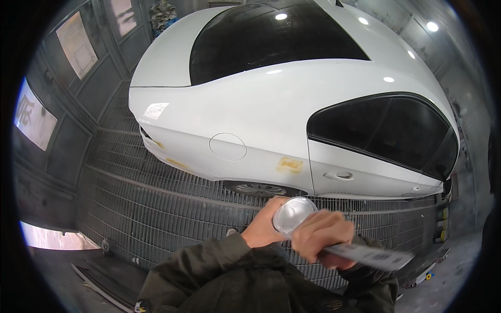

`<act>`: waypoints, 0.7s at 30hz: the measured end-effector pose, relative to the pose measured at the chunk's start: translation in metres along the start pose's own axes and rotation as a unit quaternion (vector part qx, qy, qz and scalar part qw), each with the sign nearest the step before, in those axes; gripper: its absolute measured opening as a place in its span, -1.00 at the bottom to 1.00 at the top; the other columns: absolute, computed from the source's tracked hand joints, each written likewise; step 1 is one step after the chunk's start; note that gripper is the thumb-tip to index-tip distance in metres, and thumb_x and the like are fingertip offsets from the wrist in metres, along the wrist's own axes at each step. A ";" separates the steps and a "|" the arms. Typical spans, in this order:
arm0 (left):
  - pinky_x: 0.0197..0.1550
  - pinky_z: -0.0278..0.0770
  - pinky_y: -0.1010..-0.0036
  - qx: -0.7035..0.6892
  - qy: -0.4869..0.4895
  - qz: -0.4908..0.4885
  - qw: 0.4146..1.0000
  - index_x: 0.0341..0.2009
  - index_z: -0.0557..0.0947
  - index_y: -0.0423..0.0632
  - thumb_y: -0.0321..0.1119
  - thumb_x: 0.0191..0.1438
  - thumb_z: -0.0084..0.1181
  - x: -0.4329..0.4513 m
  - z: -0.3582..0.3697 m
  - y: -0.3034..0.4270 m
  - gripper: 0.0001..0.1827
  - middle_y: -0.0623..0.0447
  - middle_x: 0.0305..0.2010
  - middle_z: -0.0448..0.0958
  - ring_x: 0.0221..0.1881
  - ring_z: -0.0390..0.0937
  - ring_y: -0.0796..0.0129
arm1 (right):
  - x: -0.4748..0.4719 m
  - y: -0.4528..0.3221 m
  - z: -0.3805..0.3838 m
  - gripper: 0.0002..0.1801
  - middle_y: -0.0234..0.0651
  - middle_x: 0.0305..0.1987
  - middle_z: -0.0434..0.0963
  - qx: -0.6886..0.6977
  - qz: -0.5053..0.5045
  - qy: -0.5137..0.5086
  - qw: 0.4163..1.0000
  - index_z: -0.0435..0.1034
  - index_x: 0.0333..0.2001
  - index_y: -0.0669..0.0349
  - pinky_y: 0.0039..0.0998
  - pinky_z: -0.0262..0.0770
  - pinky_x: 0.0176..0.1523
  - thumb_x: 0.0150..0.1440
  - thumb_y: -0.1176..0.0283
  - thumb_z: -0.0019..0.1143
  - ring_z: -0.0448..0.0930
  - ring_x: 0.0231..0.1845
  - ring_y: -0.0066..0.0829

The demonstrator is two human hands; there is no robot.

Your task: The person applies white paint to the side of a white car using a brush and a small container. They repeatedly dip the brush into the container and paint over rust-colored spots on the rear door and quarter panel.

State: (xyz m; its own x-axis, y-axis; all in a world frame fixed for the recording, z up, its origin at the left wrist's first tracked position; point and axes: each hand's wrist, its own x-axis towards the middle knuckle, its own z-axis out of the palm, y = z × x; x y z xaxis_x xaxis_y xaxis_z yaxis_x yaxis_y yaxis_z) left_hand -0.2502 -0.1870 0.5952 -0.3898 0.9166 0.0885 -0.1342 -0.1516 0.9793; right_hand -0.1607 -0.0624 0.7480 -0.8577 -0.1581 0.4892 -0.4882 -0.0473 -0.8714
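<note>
My left hand (pixel 263 226) is wrapped around a round cup (pixel 294 214) with a silvery-white inside, its mouth facing up toward me. Whether the cup holds any liquid I cannot tell. Close against the cup's right side, my right hand (pixel 324 237) grips a flat light-grey strip (pixel 372 256) with dark markings. The strip is blurred and sticks out to the right, past my wrist. Beyond both hands stands a white car (pixel 270 113). Its rear side panel bears a yellowish sanded patch (pixel 290 165) by the door seam, and more yellowish marks (pixel 177 162) show on the rear bumper.
Metal grating (pixel 156 203) covers the floor around the car. The rear wheel (pixel 260 189) is just beyond my hands. Grey panelled doors (pixel 78 94) with windows stand at left. Several yellow-and-dark rolls or cans (pixel 441 225) stand by the right wall.
</note>
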 end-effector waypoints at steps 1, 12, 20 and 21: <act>0.25 0.37 0.36 -0.019 -0.023 -0.031 0.999 0.21 0.40 -0.09 -0.35 -0.22 0.56 -0.001 0.001 0.003 -0.13 -0.02 0.14 0.43 0.21 0.39 0.27 | 0.008 0.003 -0.006 -0.31 -0.35 -0.69 0.39 0.057 -0.067 0.016 0.996 0.34 -0.64 0.26 -0.38 0.34 -0.60 0.25 -0.15 0.04 0.41 -0.73 -0.39; 0.23 0.35 0.38 -0.044 -0.493 -0.206 0.844 0.14 0.50 -0.16 -0.37 -0.21 0.54 0.031 -0.026 0.042 -0.24 0.02 0.08 0.56 0.15 0.44 0.33 | 0.052 0.000 -0.004 -0.12 -0.37 -0.77 0.33 0.252 0.092 -0.229 0.936 0.27 -0.73 0.20 -0.44 0.27 -0.66 0.20 -0.42 -0.30 0.37 -0.79 -0.41; 0.28 0.31 0.37 -0.013 -0.229 -0.057 0.972 0.29 0.37 -0.11 -0.39 -0.21 0.51 0.009 -0.042 0.052 -0.08 0.03 0.20 0.48 0.21 0.39 0.35 | 0.026 -0.014 -0.017 -0.07 -0.32 -0.81 0.19 0.004 0.092 0.107 0.990 0.12 -0.75 0.20 -0.39 0.12 -0.65 0.18 -0.47 -0.62 0.17 -0.81 -0.44; 0.29 0.30 0.36 -0.008 -0.170 -0.037 0.985 0.28 0.37 -0.11 -0.40 -0.22 0.51 0.004 -0.041 0.049 -0.09 0.03 0.21 0.47 0.21 0.39 0.34 | 0.014 -0.007 -0.017 -0.06 -0.31 -0.80 0.21 0.019 0.078 0.132 0.988 0.14 -0.73 0.22 -0.37 0.11 -0.64 0.18 -0.48 -0.56 0.16 -0.81 -0.45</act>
State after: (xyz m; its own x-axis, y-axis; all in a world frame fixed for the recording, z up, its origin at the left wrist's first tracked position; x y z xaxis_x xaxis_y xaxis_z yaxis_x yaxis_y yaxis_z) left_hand -0.2954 -0.2057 0.6365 -0.0518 0.9958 0.0760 -0.1670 -0.0836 0.9824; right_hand -0.1721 -0.0476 0.7620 -0.9367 0.0969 0.3365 -0.3444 -0.0815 -0.9353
